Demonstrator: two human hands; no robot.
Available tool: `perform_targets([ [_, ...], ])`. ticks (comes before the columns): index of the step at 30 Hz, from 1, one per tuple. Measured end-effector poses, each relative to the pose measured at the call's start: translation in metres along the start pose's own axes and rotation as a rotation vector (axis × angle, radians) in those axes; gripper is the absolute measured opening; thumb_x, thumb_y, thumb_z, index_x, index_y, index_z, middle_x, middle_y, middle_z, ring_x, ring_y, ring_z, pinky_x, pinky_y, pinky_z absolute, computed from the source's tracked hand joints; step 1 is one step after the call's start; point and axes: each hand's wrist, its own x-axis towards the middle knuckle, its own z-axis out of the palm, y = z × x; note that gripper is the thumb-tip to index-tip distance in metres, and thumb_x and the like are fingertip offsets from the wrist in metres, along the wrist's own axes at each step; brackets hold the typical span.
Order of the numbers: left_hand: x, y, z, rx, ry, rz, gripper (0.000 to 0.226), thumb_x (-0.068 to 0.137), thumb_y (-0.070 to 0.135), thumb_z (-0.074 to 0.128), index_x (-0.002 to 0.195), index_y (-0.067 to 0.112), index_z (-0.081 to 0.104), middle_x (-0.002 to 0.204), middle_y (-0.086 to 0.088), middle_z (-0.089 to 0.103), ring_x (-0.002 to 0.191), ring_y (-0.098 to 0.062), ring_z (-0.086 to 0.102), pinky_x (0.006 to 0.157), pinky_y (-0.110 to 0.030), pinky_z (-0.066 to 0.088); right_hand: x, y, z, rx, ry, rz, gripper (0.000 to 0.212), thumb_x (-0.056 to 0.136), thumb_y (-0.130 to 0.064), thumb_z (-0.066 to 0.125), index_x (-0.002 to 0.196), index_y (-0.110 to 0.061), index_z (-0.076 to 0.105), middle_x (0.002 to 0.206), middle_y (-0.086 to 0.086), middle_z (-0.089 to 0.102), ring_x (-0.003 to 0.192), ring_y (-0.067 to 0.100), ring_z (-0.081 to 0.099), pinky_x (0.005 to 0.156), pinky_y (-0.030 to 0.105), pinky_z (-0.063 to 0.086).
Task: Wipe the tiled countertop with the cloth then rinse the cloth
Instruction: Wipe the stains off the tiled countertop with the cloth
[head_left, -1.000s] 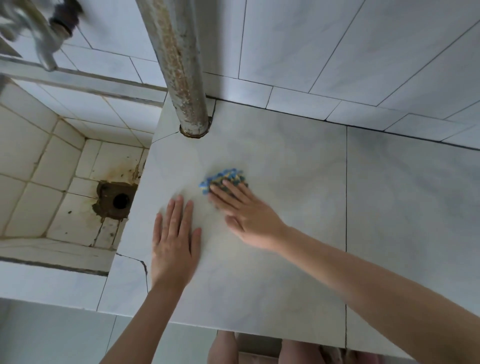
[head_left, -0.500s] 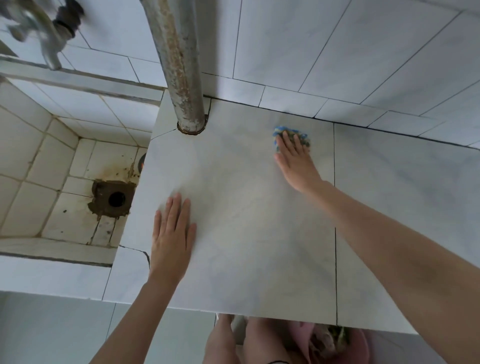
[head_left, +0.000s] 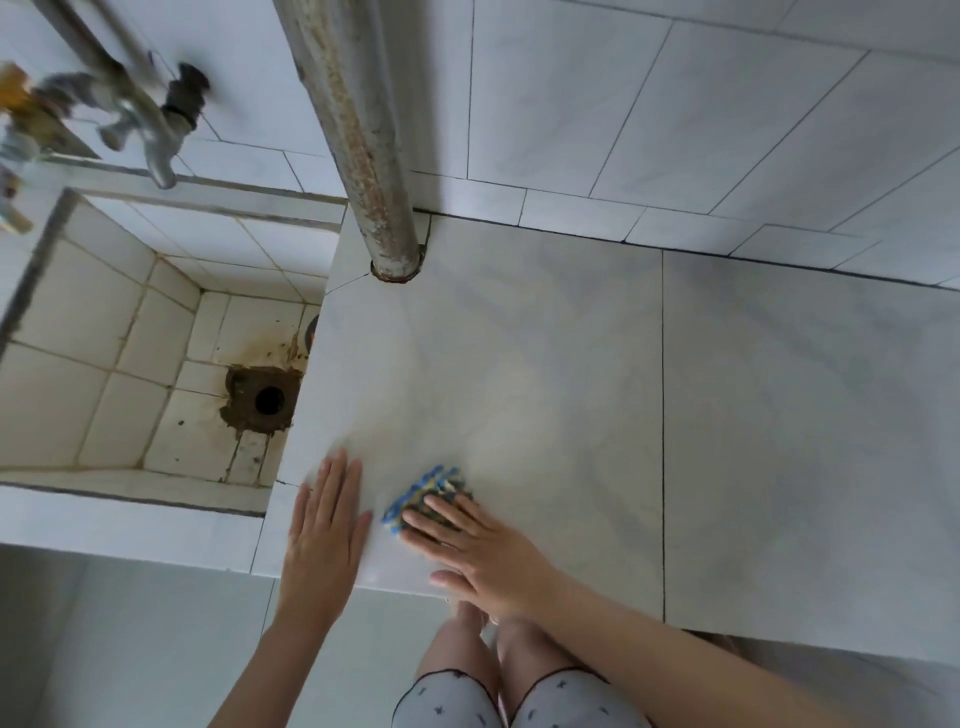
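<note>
A small blue, yellow and white cloth (head_left: 423, 491) lies flat on the pale marbled tile countertop (head_left: 545, 395), near its front edge. My right hand (head_left: 480, 553) presses down on the cloth with flat fingers, covering its near half. Just left of it, my left hand (head_left: 324, 535) rests palm down on the countertop's front left corner, fingers together, holding nothing.
A rusty vertical pipe (head_left: 363, 156) passes through the countertop at the back left. Left of the counter is a sunken tiled sink (head_left: 104, 332) with a stained drain hole (head_left: 269, 400). A metal tap (head_left: 156, 130) juts over it. Tiled wall behind. My knees show below the edge.
My right hand has dragged the cloth from the back of the tile toward the front edge, ending beside my left hand. The left hand stays planted at the front left.
</note>
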Motion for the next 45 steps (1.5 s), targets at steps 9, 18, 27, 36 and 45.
perform_targets([
  [9, 0.0, -0.012, -0.005, -0.035, -0.051, 0.083, 0.058, 0.098, 0.036, 0.026, 0.148, 0.008, 0.02, 0.157, -0.006, 0.015, 0.145, -0.019, 0.012, 0.116, -0.04, 0.015, 0.027, 0.135, -0.058, -0.037, -0.002, 0.587, 0.064, 0.101, -0.046, 0.004, 0.141, -0.011, 0.038, 0.145, 0.01, 0.042, 0.132, 0.035, 0.041, 0.105, 0.049, 0.037],
  [18, -0.003, -0.069, -0.011, 0.008, -0.091, 0.198, 0.057, 0.1, 0.04, 0.018, 0.148, 0.01, 0.021, 0.157, -0.004, 0.016, 0.145, -0.019, 0.011, 0.116, -0.039, 0.015, 0.147, 0.055, -0.029, -0.045, 0.129, 0.529, 0.057, 0.097, -0.044, 0.021, 0.135, -0.013, 0.05, 0.14, 0.007, 0.049, 0.129, 0.033, 0.045, 0.099, 0.049, 0.043],
  [27, -0.021, -0.102, -0.019, 0.031, -0.081, 0.161, 0.056, 0.1, 0.041, 0.015, 0.148, 0.012, 0.022, 0.156, -0.004, 0.018, 0.145, -0.019, 0.011, 0.116, -0.039, 0.014, 0.097, -0.005, -0.002, -0.058, -0.005, 0.032, 0.051, 0.101, -0.043, 0.02, 0.146, -0.022, 0.032, 0.153, -0.004, 0.029, 0.143, 0.019, 0.021, 0.117, 0.037, 0.013],
  [36, -0.021, -0.107, -0.017, 0.056, -0.042, 0.166, 0.056, 0.099, 0.043, 0.021, 0.148, 0.015, 0.024, 0.156, -0.005, 0.019, 0.145, -0.019, 0.012, 0.115, -0.039, 0.019, 0.211, 0.075, -0.05, 0.02, 0.023, 0.637, 0.054, 0.102, -0.04, 0.019, 0.151, -0.021, 0.006, 0.159, -0.002, -0.001, 0.146, 0.02, -0.006, 0.118, 0.038, -0.002],
  [45, -0.024, -0.123, -0.022, 0.056, 0.008, 0.041, 0.059, 0.1, 0.046, 0.016, 0.148, 0.012, 0.024, 0.157, -0.007, 0.016, 0.145, -0.021, 0.012, 0.118, -0.039, 0.012, 0.209, 0.016, -0.024, -0.044, -0.076, 0.167, 0.056, 0.101, -0.043, 0.02, 0.15, -0.021, 0.004, 0.158, -0.006, 0.001, 0.145, 0.012, -0.006, 0.115, 0.027, -0.012],
])
